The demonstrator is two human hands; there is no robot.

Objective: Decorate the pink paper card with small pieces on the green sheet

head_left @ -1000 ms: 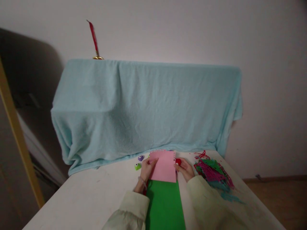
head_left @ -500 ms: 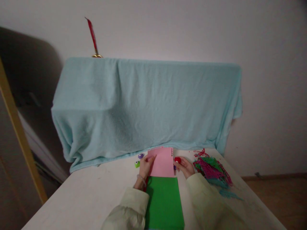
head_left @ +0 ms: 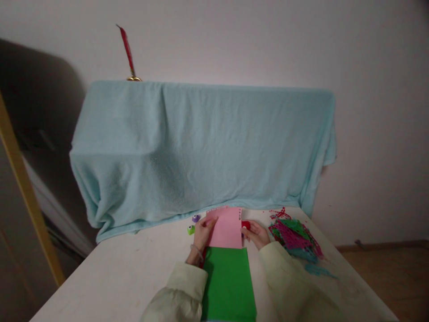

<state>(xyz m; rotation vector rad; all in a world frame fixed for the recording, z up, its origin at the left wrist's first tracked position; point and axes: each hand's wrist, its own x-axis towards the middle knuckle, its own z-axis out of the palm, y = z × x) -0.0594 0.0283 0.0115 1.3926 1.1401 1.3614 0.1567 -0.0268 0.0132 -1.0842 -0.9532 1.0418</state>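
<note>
While your left hand [head_left: 202,234] pins the pink sheet [head_left: 225,233] over green paper [head_left: 228,281] on the table [head_left: 117,277], your right hand [head_left: 256,233] grips a red punch [head_left: 246,225]; cut scraps [head_left: 295,239] lie right, blue blanket [head_left: 201,147] behind.

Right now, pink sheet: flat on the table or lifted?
Cannot tell for sure. The pink sheet looks spread unfolded over the green sheet, left hand on its edge, right hand beside it.
</note>
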